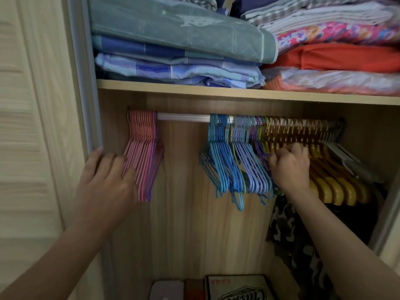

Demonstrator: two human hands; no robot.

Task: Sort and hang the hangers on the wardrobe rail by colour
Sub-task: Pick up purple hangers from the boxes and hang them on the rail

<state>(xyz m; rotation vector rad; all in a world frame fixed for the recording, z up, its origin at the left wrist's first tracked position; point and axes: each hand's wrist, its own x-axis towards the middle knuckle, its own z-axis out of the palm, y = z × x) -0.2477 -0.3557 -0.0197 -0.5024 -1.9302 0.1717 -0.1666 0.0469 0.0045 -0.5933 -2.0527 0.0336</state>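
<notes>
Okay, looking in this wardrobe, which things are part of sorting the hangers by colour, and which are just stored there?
Part of the job:
pink hangers
blue hangers
lilac hangers
yellow hangers
wardrobe rail
left hand, resting on the pink ones
right hand, fingers curled among the hangers

Just stored:
folded bedding on the shelf
camouflage garment
printed box below

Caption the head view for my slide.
Left hand steadies pink hangers; right hand grips among purple and yellow ones.

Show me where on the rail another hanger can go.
Bare rail lies between the pink hangers and the blue hangers. From the blue hangers rightward through the yellow hangers it is packed.
</notes>
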